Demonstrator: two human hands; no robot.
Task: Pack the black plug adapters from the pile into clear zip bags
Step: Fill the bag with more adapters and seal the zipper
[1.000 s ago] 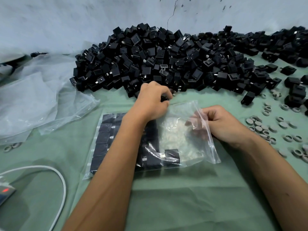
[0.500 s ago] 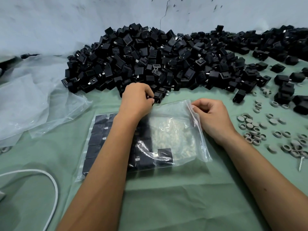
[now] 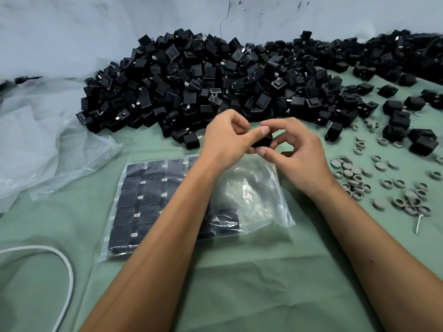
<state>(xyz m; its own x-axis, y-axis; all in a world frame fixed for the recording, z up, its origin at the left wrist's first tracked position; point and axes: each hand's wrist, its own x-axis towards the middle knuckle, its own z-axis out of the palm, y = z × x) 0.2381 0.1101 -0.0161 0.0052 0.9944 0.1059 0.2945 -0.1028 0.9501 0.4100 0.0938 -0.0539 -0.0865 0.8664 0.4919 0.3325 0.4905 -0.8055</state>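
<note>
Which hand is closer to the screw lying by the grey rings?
Right. The right hand is up left of the screw, above the bag; the left hand is farther left. Both hold one adapter.

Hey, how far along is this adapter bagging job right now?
Done: the zip bag on the green cloth already holds neat rows of adapters across its left part; its right part is unfilled. In hand: the left hand and right hand together pinch one adapter above the bag. Left: a big pile along the wall.
</note>
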